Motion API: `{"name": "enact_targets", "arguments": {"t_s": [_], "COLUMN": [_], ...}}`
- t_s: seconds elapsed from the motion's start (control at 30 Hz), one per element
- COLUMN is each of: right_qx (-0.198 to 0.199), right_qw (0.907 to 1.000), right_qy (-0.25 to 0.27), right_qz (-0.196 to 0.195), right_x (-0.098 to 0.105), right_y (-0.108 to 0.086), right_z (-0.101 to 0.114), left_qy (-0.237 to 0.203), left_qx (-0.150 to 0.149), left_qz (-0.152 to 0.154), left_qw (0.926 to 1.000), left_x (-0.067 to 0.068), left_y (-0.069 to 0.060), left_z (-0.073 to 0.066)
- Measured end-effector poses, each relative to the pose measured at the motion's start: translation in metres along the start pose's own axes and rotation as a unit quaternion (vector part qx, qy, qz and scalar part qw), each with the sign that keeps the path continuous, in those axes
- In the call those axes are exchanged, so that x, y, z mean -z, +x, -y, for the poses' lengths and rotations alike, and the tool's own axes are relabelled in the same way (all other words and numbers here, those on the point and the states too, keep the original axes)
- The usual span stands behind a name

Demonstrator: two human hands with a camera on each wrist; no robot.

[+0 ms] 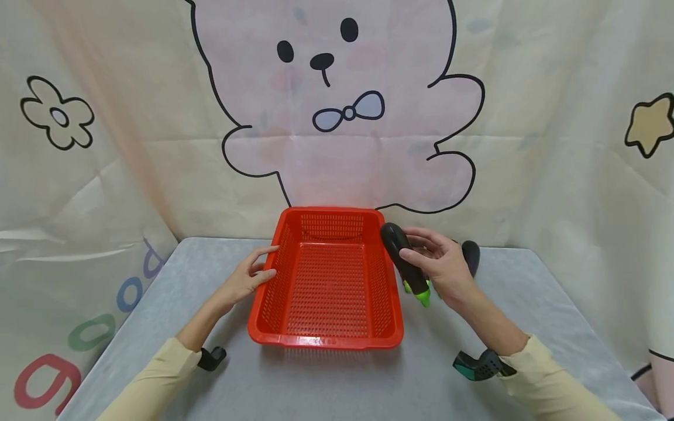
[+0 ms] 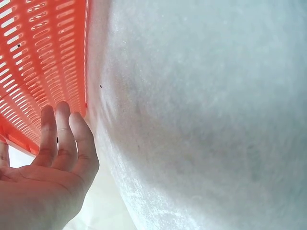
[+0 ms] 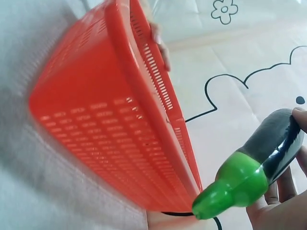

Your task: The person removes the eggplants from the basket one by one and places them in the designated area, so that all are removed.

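Observation:
A red plastic basket [image 1: 325, 340] with slotted walls stands upright on the table, its inside bare. On its left side, my left hand [image 1: 244, 279] holds the rim, thumb and index finger over the edge; in the left wrist view the other fingers lie along the outer wall. My right hand [image 1: 439, 266] pinches a dark, glossy eggplant [image 1: 401, 254] between thumb and fingers, just above the basket's right rim. The eggplant is tilted, its bright green stem end [image 3: 240, 179] pointing down toward me. Part of its dark body is hidden by the fingers in the right wrist view.
A second dark eggplant [image 1: 471, 257] lies behind my right hand, partly hidden. Something bright green [image 1: 408, 286] shows beside the held eggplant. The table [image 1: 326, 389] has a grey cloth, and a printed curtain [image 1: 337, 158] hangs behind it.

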State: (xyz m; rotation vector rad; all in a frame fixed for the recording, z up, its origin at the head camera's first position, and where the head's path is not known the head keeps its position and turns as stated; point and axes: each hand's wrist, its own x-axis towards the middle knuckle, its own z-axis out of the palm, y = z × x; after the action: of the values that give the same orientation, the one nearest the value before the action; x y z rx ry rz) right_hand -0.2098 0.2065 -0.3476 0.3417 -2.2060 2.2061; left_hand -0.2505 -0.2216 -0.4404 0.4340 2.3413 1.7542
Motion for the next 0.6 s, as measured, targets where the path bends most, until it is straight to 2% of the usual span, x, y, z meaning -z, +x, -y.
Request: {"name": "enact_targets", "arguments": {"t_s": [0.23, 0.6], "right_qx": [0.001, 0.006], "right_qw": [0.9996, 0.9985], "right_qy": [-0.026, -0.054], "right_qz": [-0.008, -0.008], "right_x": [0.012, 0.023], "right_y": [-0.007, -0.012], "right_z": [-0.003, -0.01], "left_qy": [-0.001, 0.005], "left_qx": [0.009, 0.006], "left_qz": [0.008, 0.007], "left_qw": [0.9999, 0.9999], "left_x": [-0.002, 0.0], "left_y": [0.0, -0.002], "left_z": [-0.003, -0.005]}}
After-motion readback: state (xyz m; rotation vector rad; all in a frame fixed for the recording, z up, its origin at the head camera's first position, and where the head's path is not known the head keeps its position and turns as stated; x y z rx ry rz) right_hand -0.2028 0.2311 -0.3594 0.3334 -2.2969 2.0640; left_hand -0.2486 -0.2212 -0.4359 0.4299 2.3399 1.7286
